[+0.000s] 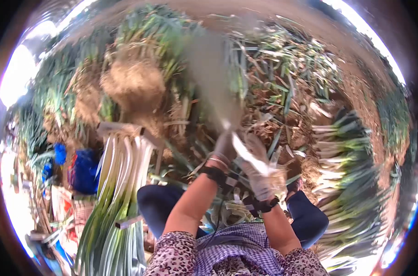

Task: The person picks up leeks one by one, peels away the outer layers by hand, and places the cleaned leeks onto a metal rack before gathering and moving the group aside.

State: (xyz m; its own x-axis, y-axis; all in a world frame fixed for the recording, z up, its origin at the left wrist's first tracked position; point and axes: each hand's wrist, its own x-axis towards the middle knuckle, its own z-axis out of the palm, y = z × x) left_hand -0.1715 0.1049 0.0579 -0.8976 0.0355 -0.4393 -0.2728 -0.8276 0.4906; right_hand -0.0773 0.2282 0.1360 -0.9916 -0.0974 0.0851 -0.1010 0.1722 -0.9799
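Note:
In the head view a leek (246,153) slants across in front of me. Its white shaft is bright, its roots (279,178) point down to the right, and its leaves are a grey-green motion blur at the top. My left hand (224,146), in a greyish glove, is closed around the shaft near the leaves. Lower down, my right hand (258,166), also gloved, is closed against the white part close to the roots. The right fingers are partly smeared by motion. Loose peeled leaves lie below the hands.
Cleaned leeks (119,170) rest in a metal frame (121,129) at left. More leeks (342,170) are stacked at right. Bundles with earthy roots (133,83) stand ahead, beside a heap of leaf scraps (292,60). A blue bag (85,172) sits far left.

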